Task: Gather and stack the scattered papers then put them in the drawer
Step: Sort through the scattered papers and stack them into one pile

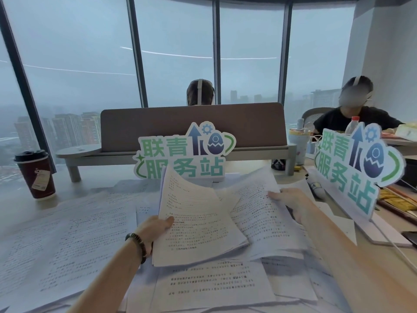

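Observation:
Printed white papers [74,236] lie scattered all over the desk in front of me. My left hand [154,229], with a bead bracelet on the wrist, grips the left edge of a small stack of sheets [198,224] lifted off the desk, its top curling up. My right hand [291,201] lies on another printed sheet [264,213] to the right of the stack, fingers on its far edge. More sheets [212,283] lie under both. No drawer is in view.
A dark red lidded paper cup [36,175] stands at the left. Two green-lettered cardboard signs stand at the desk's middle [184,152] and right [356,168]. A brown divider panel [191,125] runs behind. Two people sit beyond; bottles and clutter crowd the right.

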A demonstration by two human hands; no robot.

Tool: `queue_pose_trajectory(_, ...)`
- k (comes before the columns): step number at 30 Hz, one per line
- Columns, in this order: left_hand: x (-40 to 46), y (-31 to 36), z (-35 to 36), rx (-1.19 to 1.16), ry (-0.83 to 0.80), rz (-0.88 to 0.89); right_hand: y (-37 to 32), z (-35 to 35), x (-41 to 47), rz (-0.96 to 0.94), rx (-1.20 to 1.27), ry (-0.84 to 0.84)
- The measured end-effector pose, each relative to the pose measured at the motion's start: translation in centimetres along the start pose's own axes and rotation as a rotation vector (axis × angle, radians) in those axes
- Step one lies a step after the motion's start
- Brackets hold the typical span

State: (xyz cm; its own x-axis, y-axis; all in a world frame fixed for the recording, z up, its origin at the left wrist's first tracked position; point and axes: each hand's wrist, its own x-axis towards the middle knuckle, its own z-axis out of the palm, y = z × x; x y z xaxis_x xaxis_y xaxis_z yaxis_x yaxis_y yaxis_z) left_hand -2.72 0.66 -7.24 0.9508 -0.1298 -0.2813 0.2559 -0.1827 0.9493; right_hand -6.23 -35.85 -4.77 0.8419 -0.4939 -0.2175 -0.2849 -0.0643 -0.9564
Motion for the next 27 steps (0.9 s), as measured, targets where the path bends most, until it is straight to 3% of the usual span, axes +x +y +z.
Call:
queue_pose_trajectory(7, -0.2, 0.2, 0.1, -0.061, -0.039, -0.001, -1.7, 0.8, -2.4, -0.09, -0.068, -0.149)
queue_pose_trajectory(15, -1.2, 0.4, 0.3, -0.012, -0.013, 0.033, -8.6, 1.9, -4.8, -0.27, 0.108, -0.27)
queue_pose_trajectory(21, -1.6, 0.5, 0.2, -0.157, -0.047, 0.041, -11.0, 1.8, -6.6, -0.344, 0.367, -0.523)
queue_pose_trajectory(27, 2.2, -0.9, -1.4, -0.281, -0.065, 0.135, -6.8, 3.5, -5.6, -0.29, 0.112, -0.263)
